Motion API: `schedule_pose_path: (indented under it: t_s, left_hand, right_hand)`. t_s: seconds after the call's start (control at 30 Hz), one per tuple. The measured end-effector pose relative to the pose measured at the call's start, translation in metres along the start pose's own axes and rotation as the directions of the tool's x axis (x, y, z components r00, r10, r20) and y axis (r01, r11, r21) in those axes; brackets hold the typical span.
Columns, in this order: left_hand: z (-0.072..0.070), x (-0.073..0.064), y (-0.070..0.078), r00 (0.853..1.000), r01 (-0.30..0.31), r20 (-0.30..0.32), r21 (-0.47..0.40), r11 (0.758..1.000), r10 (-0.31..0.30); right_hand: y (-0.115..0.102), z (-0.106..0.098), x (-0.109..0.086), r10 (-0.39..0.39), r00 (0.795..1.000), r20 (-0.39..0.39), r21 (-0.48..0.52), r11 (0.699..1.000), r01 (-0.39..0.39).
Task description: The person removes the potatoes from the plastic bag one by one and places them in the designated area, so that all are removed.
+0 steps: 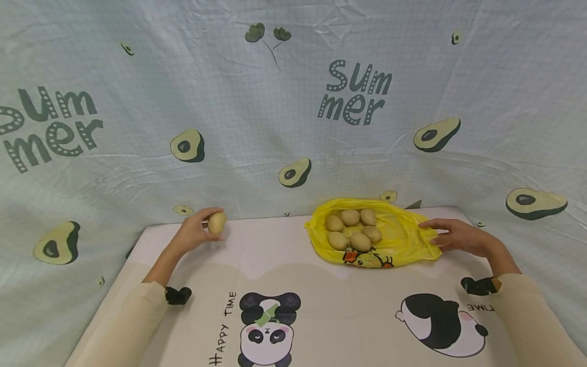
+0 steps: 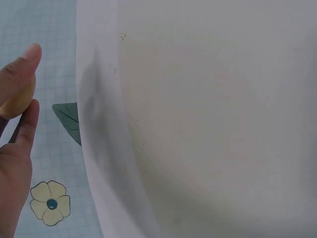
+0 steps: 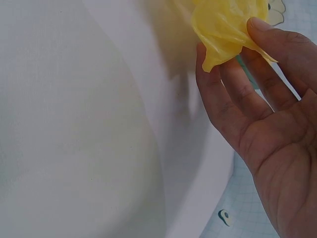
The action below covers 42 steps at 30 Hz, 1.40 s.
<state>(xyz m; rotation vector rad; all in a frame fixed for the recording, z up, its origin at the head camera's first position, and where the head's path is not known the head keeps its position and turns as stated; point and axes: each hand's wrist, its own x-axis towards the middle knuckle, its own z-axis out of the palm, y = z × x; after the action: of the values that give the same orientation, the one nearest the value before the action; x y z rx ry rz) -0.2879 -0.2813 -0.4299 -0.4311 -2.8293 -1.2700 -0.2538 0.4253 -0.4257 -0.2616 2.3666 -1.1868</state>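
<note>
My left hand (image 1: 198, 229) grips a potato (image 1: 216, 223) between thumb and fingers, over the far left of the table. In the left wrist view the same potato (image 2: 20, 101) shows partly behind the thumb. A yellow plastic bag (image 1: 403, 229) lies at the far right of the table, its mouth spread wide. Several potatoes (image 1: 350, 217) sit grouped in the bag's left part. At the bag's right end, my right hand (image 1: 463, 237) pinches the plastic. Close up in the right wrist view, thumb and fingers hold the crumpled yellow edge (image 3: 225, 37).
The table (image 1: 275, 250) wears a light cloth printed with pandas and lettering. Right behind its far edge hangs a pale curtain (image 1: 238, 168) with avocado prints, which also runs along both sides. Dark wrist devices (image 1: 178, 295) sit on both arms.
</note>
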Motion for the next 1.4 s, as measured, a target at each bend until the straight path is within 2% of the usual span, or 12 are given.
schedule_pose_path:
  t_s: [0.73, 1.13, 1.4]
  left_hand:
    - [-0.011, 0.000, -0.019, 0.999, -0.016, 0.046, 0.001, 1.000, 0.016]
    - [-0.009, 0.006, -0.036, 0.996, 0.029, 0.080, 0.013, 1.000, -0.030]
    - [-0.009, 0.009, -0.038, 0.995, 0.025, 0.100, 0.019, 1.000, -0.027]
  right_hand:
    - [0.000, 0.000, 0.002, 0.017, 1.000, -0.004, -0.019, 1.000, -0.017]
    - [-0.003, 0.002, 0.003, 0.024, 1.000, -0.014, -0.022, 0.999, -0.025]
    - [-0.001, 0.001, 0.003, 0.027, 1.000, -0.006, -0.015, 1.000, -0.027]
